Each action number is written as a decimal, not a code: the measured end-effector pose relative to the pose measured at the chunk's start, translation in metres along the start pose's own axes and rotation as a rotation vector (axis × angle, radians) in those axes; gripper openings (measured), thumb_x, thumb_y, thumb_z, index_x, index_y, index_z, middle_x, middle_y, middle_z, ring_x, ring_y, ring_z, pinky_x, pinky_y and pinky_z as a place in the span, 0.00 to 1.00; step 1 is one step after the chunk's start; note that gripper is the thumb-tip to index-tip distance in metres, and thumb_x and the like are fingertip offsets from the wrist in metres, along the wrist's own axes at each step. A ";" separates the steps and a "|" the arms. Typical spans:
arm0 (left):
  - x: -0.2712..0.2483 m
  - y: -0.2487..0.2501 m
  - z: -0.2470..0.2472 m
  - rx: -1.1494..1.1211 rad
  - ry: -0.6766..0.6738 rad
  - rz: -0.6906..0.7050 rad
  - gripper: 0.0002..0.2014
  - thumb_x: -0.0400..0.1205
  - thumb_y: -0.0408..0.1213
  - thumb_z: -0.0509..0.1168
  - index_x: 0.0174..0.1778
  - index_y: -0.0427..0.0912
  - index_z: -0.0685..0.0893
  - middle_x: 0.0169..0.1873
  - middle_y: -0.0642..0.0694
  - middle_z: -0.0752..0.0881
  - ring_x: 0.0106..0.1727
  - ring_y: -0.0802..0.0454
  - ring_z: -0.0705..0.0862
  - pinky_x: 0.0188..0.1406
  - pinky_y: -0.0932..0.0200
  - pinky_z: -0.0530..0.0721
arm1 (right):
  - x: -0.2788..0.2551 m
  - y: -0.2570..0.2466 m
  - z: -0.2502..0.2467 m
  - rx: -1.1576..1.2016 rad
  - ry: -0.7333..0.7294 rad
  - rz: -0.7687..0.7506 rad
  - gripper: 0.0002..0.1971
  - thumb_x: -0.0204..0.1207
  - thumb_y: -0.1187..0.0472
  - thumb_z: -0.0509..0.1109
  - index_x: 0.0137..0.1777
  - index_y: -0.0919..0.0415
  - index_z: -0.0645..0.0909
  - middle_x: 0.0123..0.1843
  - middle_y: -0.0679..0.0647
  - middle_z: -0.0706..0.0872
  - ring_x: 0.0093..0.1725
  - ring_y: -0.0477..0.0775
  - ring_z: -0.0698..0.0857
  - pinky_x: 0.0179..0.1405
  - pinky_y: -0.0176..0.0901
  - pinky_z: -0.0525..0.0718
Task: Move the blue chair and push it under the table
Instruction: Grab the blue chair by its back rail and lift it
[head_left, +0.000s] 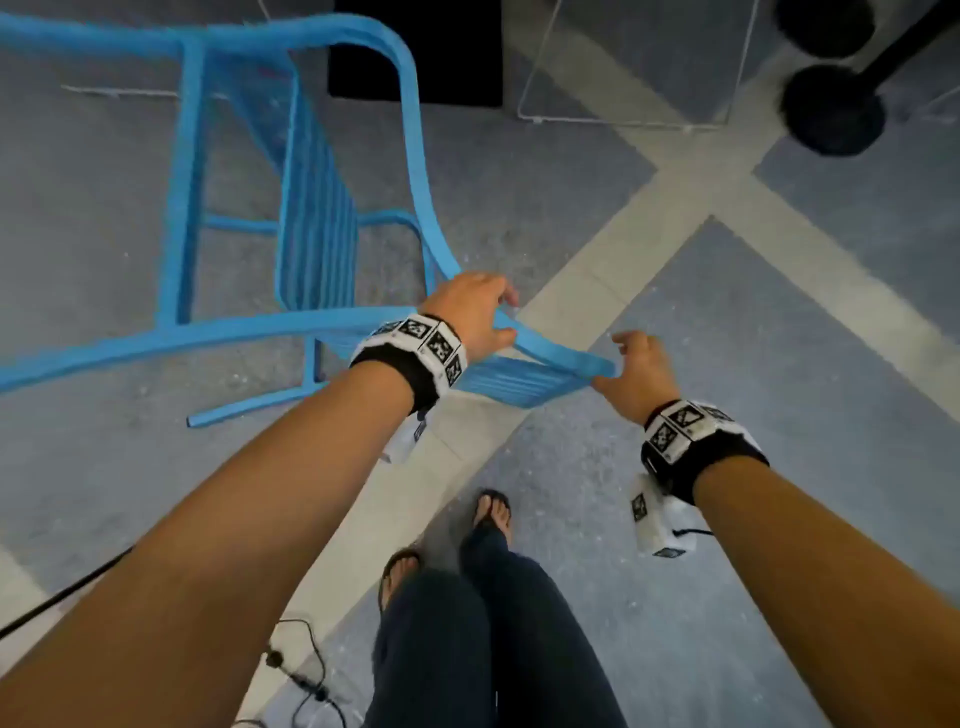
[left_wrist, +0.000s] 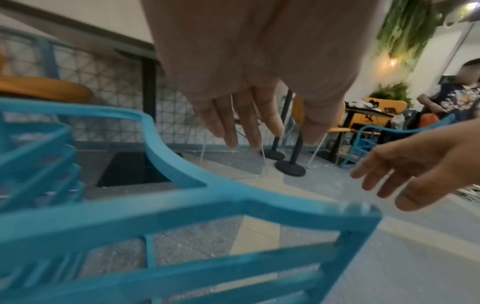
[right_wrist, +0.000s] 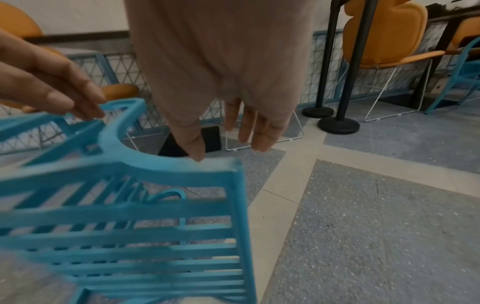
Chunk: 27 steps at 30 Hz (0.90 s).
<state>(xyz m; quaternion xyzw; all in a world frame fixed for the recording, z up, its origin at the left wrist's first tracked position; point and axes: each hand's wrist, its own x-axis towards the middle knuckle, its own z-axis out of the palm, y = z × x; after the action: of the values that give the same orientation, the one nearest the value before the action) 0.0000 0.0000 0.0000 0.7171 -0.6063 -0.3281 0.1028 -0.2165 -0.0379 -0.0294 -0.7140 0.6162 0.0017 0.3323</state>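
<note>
Blue chair (head_left: 317, 218) stood on the floor (head_left: 779, 364) just ahead of the person, left of centre in the head view. Slatted build w/ matte painted finish: flat parallel slats across seat and back, rounded strap-like armrests curving down into the legs, thin straight crossbars low between the legs. Its backrest top rail (head_left: 550, 353) was the nearest part, a flat, gently curved band. Seat and front legs pointed away from the person, toward the far left, so the chair's front-to-back axis ran near-right to far-left.

Left hand (head_left: 470, 312) was over the spot where the armrest met the top rail; fingers straight and relaxed, hanging past the frame in the left wrist view, not wrapped round anything. Whether the palm touched the rail, couldn't tell. Right hand (head_left: 641, 374) was at the rail's right end corner; fingers loose and slightly bent, thumb tip right at the rail's edge in the right wrist view, no firm grasp visible.

Floor was speckled grey-blue terrazzo-like panels split by pale cream bands crossing in an X. Two black round pole bases (head_left: 831, 109) sat far right, dull and disc-shaped. A thin white wire frame (head_left: 623, 122) stood on the floor near them. A black square mat (head_left: 415, 52) lay far centre. Black cable (head_left: 306, 675) lay near-left by the person's sandalled feet (head_left: 493, 512).
</note>
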 end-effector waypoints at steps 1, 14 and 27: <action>0.012 0.002 0.016 0.029 -0.030 0.015 0.20 0.71 0.42 0.71 0.58 0.43 0.79 0.59 0.39 0.83 0.62 0.40 0.79 0.64 0.46 0.77 | 0.010 0.011 0.005 -0.017 -0.039 0.020 0.27 0.66 0.67 0.76 0.65 0.69 0.71 0.64 0.72 0.75 0.62 0.69 0.77 0.62 0.53 0.74; 0.081 0.005 0.090 0.605 -0.236 0.206 0.26 0.71 0.66 0.63 0.46 0.45 0.82 0.48 0.42 0.89 0.50 0.42 0.86 0.41 0.55 0.74 | 0.057 0.055 0.051 0.177 -0.089 -0.082 0.14 0.64 0.79 0.70 0.39 0.59 0.75 0.37 0.58 0.79 0.38 0.55 0.76 0.23 0.29 0.68; 0.029 0.090 -0.081 0.340 0.010 0.080 0.34 0.59 0.79 0.58 0.23 0.45 0.76 0.19 0.49 0.73 0.31 0.43 0.77 0.31 0.55 0.68 | 0.018 -0.072 -0.087 0.419 -0.001 -0.381 0.12 0.59 0.70 0.63 0.34 0.50 0.70 0.33 0.53 0.75 0.33 0.49 0.73 0.29 0.31 0.70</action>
<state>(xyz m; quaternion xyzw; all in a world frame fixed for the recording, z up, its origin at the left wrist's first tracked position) -0.0224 -0.0693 0.1014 0.7010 -0.6806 -0.2131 -0.0038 -0.1842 -0.0940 0.0646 -0.7327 0.4575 -0.1880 0.4673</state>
